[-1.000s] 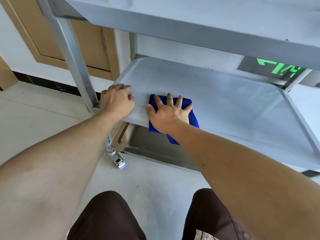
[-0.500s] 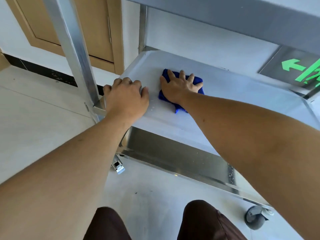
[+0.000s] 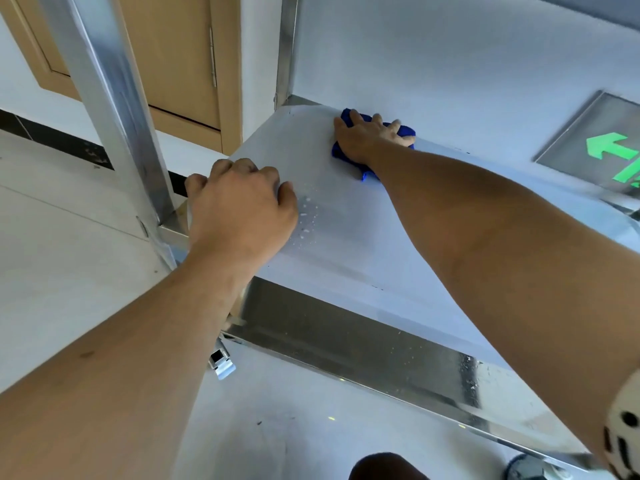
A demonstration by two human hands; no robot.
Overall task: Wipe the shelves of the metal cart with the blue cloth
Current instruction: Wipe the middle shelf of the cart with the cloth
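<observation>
Blue cloth (image 3: 406, 130) lies under the flat right hand (image 3: 367, 140), at the shelf's (image 3: 346, 230) far edge.

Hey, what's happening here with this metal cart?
A person is wiping the cart's middle shelf. The right hand presses the blue cloth flat near the shelf's back edge, while the left hand rests on the near left corner beside the post. Small water droplets lie by the left hand, not yet wiped.

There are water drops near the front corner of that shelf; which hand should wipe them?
Probably the right hand: it already presses the blue cloth on the shelf. The left hand rests by the drops, clothless.
</observation>
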